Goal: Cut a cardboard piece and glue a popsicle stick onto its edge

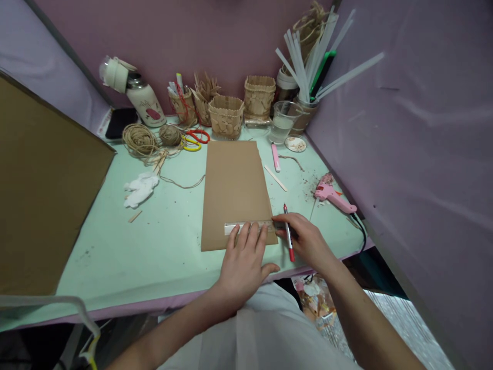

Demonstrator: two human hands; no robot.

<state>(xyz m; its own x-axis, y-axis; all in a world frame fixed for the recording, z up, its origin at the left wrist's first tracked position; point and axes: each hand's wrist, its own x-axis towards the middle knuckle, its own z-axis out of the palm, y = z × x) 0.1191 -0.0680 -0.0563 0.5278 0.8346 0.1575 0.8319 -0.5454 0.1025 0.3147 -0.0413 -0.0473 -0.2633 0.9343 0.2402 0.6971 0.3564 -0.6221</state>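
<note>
On a table (165,246) covered in smooth, pale green cloth, many craft things are set out. A big, flat, brown board (42,185) stands up by the left edge. A long sheet of cardboard (234,180), plain and brown with straight sides, lies at the middle of the near edge.

Near the far right corner, a bunch of long, thin, cloudy white sticks (298,59) pokes out of a pot. Near the far left corner is a round, cream bottle (145,100) with its lid tipped open. The left hand (242,257) lies flat over the near end of the cardboard, fingers a little spread, their tips on the ruler. The right hand (308,236) is at the cardboard's right side, with its fingers bent. They pinch a pen, and the fingertips are by the end of the ruler.

Two bumpy, woody-looking baskets (226,118) sit by the far edge. A pink plastic glue gun (333,198) lies by the right edge, with crumbs about its front end. Toward the far left corner is a loopy coil of rough twine (138,140). The ruler (230,229) is clear, thin and straight, and lies across the cardboard. The pen (291,254) is slim, red and white. A flat wooden craft stick (276,178) lies just right of the cardboard.
</note>
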